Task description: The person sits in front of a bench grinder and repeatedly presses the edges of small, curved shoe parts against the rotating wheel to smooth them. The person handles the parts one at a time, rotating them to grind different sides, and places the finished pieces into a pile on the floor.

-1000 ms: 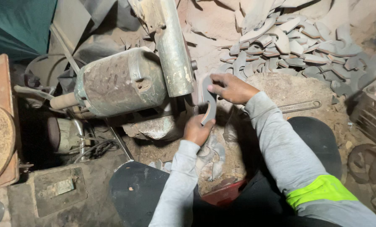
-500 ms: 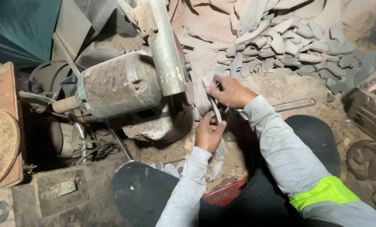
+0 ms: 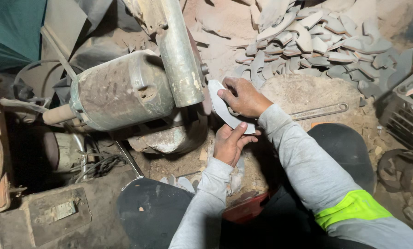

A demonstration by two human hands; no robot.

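At frame centre, the right hand [image 3: 243,97] and left hand [image 3: 229,144] both grip a flat grey sole-shaped piece [image 3: 222,108], held against the grinder wheel [image 3: 205,92].

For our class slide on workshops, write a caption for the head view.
Both hands, left hand and right hand, hold a curved grey blank against a dusty grinder.

Grinder motor [image 3: 123,90] left of the hands, sole pile [image 3: 317,41] behind, wrench [image 3: 319,111] right.
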